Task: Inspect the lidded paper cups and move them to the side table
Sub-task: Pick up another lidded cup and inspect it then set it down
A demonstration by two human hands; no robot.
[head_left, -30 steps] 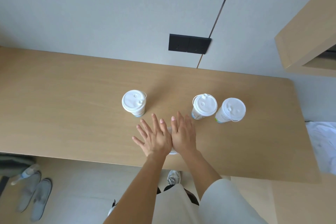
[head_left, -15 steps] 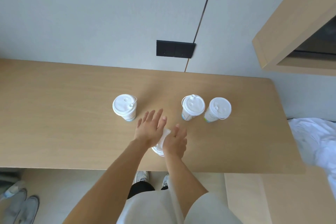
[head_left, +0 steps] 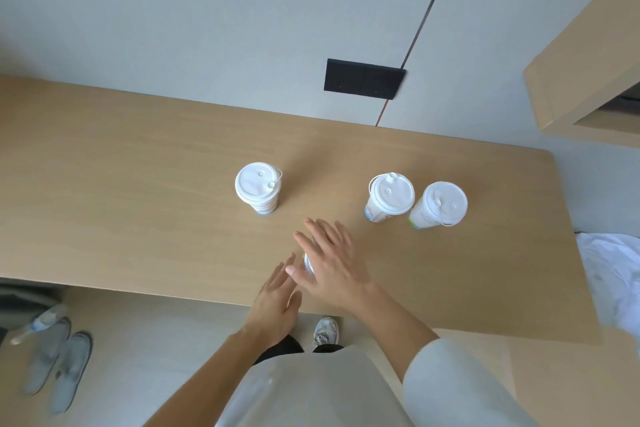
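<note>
The left cup stands alone on the table. Towards the near edge, the left hand and right hand, fingers straight, flank a mostly hidden cup. I cannot tell whether they touch it. Further right, the middle cup and right cup stand just beside each other.

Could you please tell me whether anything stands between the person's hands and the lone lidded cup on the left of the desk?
Nothing visible does: only bare desk lies between the lone cup and the left hand and right hand. The hands themselves flank another cup, which is mostly hidden.
</note>
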